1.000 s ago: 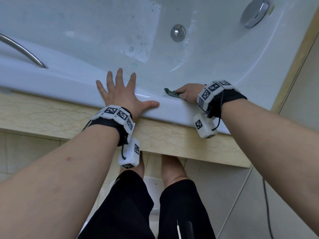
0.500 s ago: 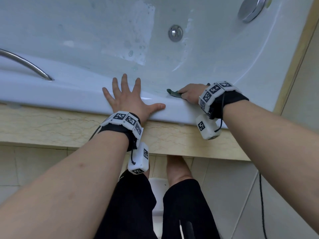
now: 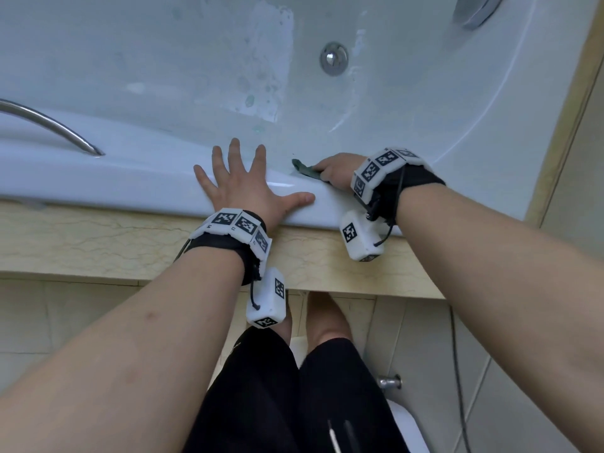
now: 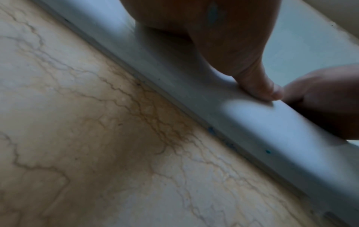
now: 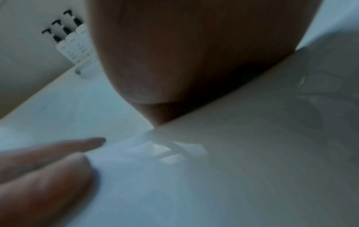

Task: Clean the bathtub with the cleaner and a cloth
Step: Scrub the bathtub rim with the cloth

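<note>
Right hand: fingers curled onto dark green cloth, which protrudes at its 9 o'clock on the bathtub rim. Left hand: flat, fingers spread, on rim, thumb pointing toward cloth.

The left hand is lying flat with fingers spread on the bathtub rim, blocking that stretch. Just to its right, the right hand is pressing a dark green cloth on the inner edge, leaving only a narrow gap between them. Left along the rim, a curved metal grab bar is standing in the way. The basin interior is lying open toward the round metal fitting. 3 pump bottles are standing at the far edge.
</note>
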### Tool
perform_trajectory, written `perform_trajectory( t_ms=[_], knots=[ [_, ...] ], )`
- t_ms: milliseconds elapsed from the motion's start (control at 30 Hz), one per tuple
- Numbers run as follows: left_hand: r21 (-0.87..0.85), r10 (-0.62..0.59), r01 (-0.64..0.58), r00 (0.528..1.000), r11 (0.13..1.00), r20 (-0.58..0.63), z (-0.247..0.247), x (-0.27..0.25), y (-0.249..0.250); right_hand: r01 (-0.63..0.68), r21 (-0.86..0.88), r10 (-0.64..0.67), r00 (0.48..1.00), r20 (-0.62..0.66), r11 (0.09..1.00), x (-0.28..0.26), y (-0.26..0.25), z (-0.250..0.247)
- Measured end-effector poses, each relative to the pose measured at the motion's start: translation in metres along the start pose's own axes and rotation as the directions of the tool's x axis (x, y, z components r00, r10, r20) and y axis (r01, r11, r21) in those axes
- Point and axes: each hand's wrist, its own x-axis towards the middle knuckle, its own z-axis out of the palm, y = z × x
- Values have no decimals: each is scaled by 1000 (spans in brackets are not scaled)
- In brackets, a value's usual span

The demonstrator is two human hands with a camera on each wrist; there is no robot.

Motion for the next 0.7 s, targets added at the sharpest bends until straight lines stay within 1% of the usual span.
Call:
perform_trajectory(
  t_ms=[67, 100, 233, 300, 400, 567, 633, 700],
  knots=[
    [7, -3, 3, 1000, 1000, 6, 0, -1, 0, 70, 1, -70, 997, 6, 998, -6, 3, -3],
    [10, -5, 5, 1000, 1000, 9, -1, -1, 1, 62, 6, -62, 998, 9, 998, -10, 9, -4],
    [27, -26, 25, 999, 999, 33, -3, -1, 1, -62, -44, 64, 997, 44, 997, -20, 29, -6],
    [25, -33, 32, 998, 999, 47, -5, 0, 1, -80, -53, 83, 995, 52, 995, -18, 29, -6],
    [8, -62, 62, 996, 998, 59, -8, 0, 0, -39, -30, 40, 998, 47, 999, -13, 21, -3],
    [-2, -163, 164, 984, 987, 67, -17, 1, -17, 97, 17, -98, 995, 26, 995, -12, 2, -3],
    [12, -181, 181, 980, 983, 88, -20, 1, -22, 126, 36, -127, 992, 25, 991, -12, 2, -2],
    [36, -188, 185, 976, 982, 115, -23, 3, -21, 114, 47, -115, 993, 31, 992, -14, 7, -3]
  ],
)
